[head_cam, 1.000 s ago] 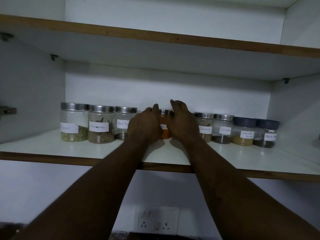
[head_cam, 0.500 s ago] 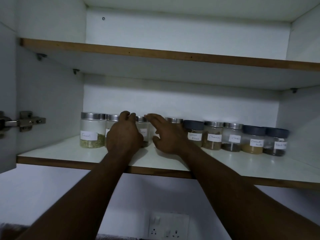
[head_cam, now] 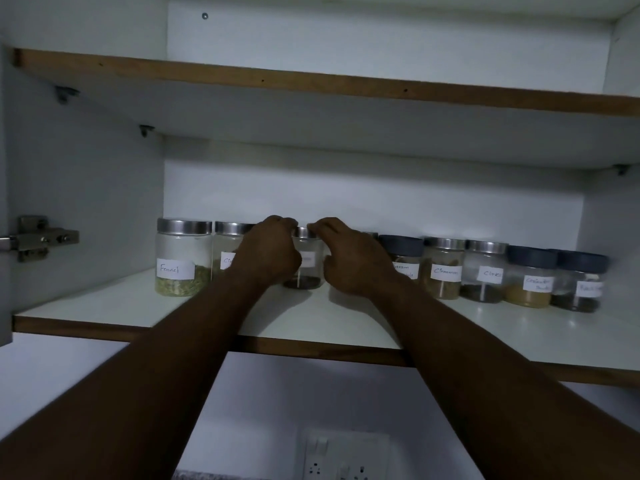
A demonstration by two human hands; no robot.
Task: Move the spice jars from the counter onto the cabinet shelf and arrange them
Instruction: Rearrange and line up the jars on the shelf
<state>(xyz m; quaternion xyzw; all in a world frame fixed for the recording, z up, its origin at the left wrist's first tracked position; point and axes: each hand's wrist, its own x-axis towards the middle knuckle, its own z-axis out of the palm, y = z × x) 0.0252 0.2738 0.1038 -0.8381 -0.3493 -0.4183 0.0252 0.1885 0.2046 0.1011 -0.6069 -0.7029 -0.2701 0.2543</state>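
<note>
On the shelf (head_cam: 104,306), mid-row, the jar (head_cam: 304,271) is clasped — left hand (head_cam: 268,252) curled round its side, right hand (head_cam: 349,259) curled at the lid (head_cam: 304,232). Clear, hard, near-empty: probably light, slippery — grip the body.

Dim white cabinet (head_cam: 346,188), 1 hinge (head_cam: 41,237) (left), apparently 2-outlet socket (head_cam: 346,455) below.

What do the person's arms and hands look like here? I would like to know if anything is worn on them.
The left forearm and right forearm are bare as far as the picture reaches; no sleeve shows. The left hand and right hand wear no gloves, and I see no watch, bracelet or ring, though the light is dim.
</note>
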